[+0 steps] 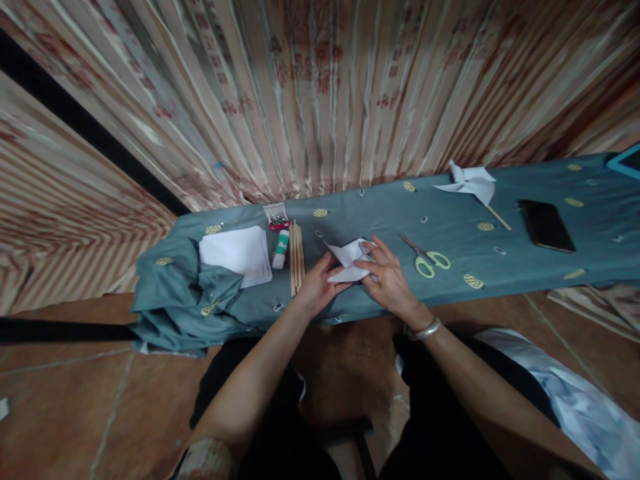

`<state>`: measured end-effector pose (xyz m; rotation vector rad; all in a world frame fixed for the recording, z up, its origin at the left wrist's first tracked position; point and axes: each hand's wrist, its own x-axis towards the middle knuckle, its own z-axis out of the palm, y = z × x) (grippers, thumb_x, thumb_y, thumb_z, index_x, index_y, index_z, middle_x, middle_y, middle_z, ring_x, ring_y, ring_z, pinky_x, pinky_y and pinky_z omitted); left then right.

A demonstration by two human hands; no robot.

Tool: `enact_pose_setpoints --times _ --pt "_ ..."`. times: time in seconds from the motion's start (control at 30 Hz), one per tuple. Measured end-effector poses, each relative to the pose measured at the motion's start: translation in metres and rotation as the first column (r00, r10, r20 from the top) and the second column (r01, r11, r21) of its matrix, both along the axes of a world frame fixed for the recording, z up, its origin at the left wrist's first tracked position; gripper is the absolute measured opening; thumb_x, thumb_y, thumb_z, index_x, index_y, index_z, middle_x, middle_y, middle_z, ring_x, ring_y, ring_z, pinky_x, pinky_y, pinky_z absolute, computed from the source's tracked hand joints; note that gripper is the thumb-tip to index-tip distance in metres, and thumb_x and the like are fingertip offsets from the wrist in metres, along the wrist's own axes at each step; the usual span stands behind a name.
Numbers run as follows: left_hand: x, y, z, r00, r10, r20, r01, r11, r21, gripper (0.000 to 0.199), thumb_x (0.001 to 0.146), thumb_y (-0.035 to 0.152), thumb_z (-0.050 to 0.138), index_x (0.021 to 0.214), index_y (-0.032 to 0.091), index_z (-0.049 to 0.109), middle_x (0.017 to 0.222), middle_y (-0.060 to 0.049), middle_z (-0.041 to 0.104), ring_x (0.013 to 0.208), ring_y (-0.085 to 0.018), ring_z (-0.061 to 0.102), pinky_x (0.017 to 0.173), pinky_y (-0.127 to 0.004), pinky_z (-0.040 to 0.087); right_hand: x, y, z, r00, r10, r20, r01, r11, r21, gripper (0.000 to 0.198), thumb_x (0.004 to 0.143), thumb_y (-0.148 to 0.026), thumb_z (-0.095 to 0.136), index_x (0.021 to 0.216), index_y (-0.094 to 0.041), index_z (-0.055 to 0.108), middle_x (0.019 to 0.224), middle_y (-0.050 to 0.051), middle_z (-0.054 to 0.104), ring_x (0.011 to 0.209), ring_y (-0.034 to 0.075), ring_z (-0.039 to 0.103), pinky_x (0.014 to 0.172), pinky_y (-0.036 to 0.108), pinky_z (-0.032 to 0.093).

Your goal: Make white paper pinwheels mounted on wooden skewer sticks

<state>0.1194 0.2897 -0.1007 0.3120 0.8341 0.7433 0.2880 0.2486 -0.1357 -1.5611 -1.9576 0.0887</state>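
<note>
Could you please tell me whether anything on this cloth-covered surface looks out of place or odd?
Yes: at the left end, the teal cloth is bunched up, though it lies fairly flat elsewhere, and a fold covers part of the paper stack, whose sheets are unevenly aligned. Otherwise, nothing clearly looks spilled or damaged.

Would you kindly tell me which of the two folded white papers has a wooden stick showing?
The pinwheel lying on the cloth, left of the phone; its stick pokes out. The folded paper in the left hand and right hand shows none.
</note>
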Motion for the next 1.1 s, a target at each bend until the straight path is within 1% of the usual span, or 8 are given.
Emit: enact_pose_setpoints --times 0.07,0.17,0.33,0.47,0.6,0.77,0.97,1.1 --pt "0.0 0.0 0.001 1.0 0.0 0.01 0.0 1.0 0.005 0.028 0.099 0.03 0.043 0.1 0.013 0.065 0.081 -0.008 0.073 0.072 -0.018 0.069 0.079 -0.033 0.055 -0.002 -0.005 0.002 1.0 0.003 0.031 -0.004 1.0 0.022 0.032 0.086 -0.015 0.05 0.108 -0.02 0.073 0.146 0.012 0.051 0.146 0.033 0.031 0.108 0.057 0.037" --pt "0.0 0.0 0.0 0.999 -0.005 0.04 0.004 1.0 0.029 0.02 0.092 0.026 0.054 0.095 0.013 0.069 0.08 -0.007 0.073 0.074 -0.018 0.069 0.08 -0.031 0.055 -0.004 -0.011 0.006 0.997 0.008 0.075 -0.013 0.997 0.071 0.033 0.088 -0.015 0.05 0.114 -0.02 0.07 0.15 0.014 0.046 0.147 0.034 0.028 0.107 0.057 0.037" --pt "0.0 0.0 0.002 0.994 0.019 0.106 -0.036 0.986 0.163 0.014 0.076 0.024 0.07 0.083 0.012 0.071 0.083 -0.008 0.075 0.095 -0.024 0.07 0.091 -0.034 0.052 -0.008 -0.019 0.013 0.991 0.026 0.131 -0.041 0.993 0.111 0.041 0.09 -0.022 0.053 0.131 -0.018 0.057 0.159 0.017 0.03 0.15 0.035 0.018 0.109 0.057 0.034" --pt "-0.001 0.002 0.003 0.994 -0.01 0.105 -0.016 0.969 0.245 0.022 0.069 0.024 0.075 0.085 0.01 0.072 0.086 -0.008 0.076 0.098 -0.026 0.07 0.089 -0.033 0.052 -0.013 -0.024 0.017 0.986 0.025 0.164 -0.041 0.995 0.091 0.054 0.09 -0.03 0.057 0.141 -0.017 0.047 0.162 0.019 0.02 0.151 0.037 0.012 0.111 0.058 0.032" --pt "-0.003 0.003 0.0 0.995 -0.021 0.097 -0.008 0.956 0.294 0.03 0.064 0.025 0.079 0.088 0.009 0.072 0.089 -0.009 0.076 0.093 -0.024 0.071 0.083 -0.03 0.052 -0.015 -0.026 0.017 0.983 0.017 0.184 -0.031 0.997 0.073 0.059 0.091 -0.033 0.056 0.146 -0.021 0.04 0.164 0.017 0.015 0.151 0.037 0.011 0.111 0.059 0.031" --pt "0.0 -0.001 -0.002 0.995 -0.017 0.101 -0.01 0.966 0.258 0.024 0.066 0.026 0.077 0.083 0.01 0.071 0.085 -0.009 0.075 0.094 -0.026 0.07 0.088 -0.033 0.051 -0.014 -0.026 0.015 0.98 0.009 0.201 -0.024 0.997 0.071 0.054 0.092 -0.028 0.054 0.144 -0.02 0.042 0.162 0.018 0.02 0.151 0.037 0.013 0.111 0.058 0.031" --pt "0.009 -0.003 -0.002 0.99 0.035 0.134 -0.056 0.987 0.152 0.02 0.07 0.024 0.073 0.084 0.01 0.071 0.081 -0.007 0.074 0.097 -0.026 0.069 0.094 -0.036 0.049 -0.008 -0.024 0.013 0.983 0.001 0.184 -0.022 0.994 0.111 0.056 0.092 -0.013 0.048 0.145 -0.03 0.042 0.16 0.012 0.028 0.151 0.032 0.018 0.11 0.056 0.032" --pt "0.012 -0.003 -0.005 0.99 0.039 0.133 -0.053 0.993 0.105 0.015 0.073 0.022 0.069 0.083 0.01 0.071 0.078 -0.006 0.074 0.086 -0.022 0.069 0.09 -0.034 0.051 -0.002 -0.022 0.012 0.988 0.004 0.157 -0.022 0.993 0.114 0.059 0.09 -0.01 0.046 0.144 -0.034 0.042 0.161 0.007 0.03 0.15 0.031 0.02 0.109 0.057 0.033"
